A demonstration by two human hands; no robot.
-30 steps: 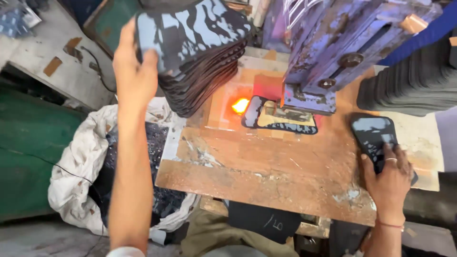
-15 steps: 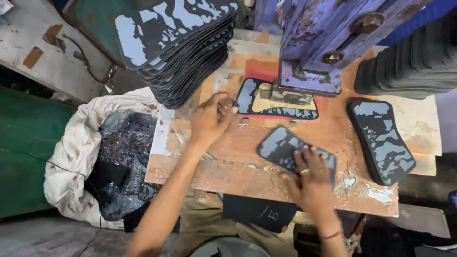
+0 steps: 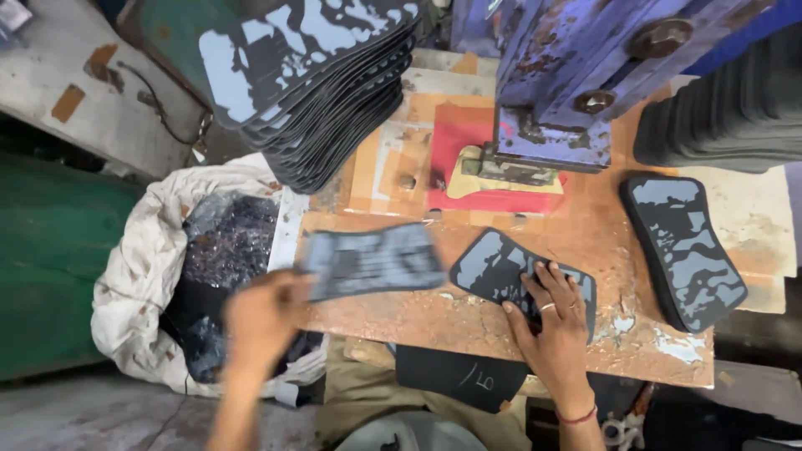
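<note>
Worn and rust-stained, our counter point(image 3: 501, 334) carries a purple press point(image 3: 568, 75) at the back, a tall stack of camouflage sheets point(image 3: 317, 92) beside it and a white sack of scraps point(image 3: 192, 276) off its left edge. Our left hand point(image 3: 259, 321) pinches a blurred patterned piece point(image 3: 372, 260) over that edge. Our right hand point(image 3: 551, 321) lies spread, flat on a sole-shaped cutout point(image 3: 501, 267). Another sole point(image 3: 681, 250) lies to the right.

1. Package: one white cloth sack point(image 3: 142, 284), open-topped, standing on the floor just left of the counter point(image 3: 501, 326); dark shiny scraps fill it.
2. Labels, signs, screens: none visible.
</note>
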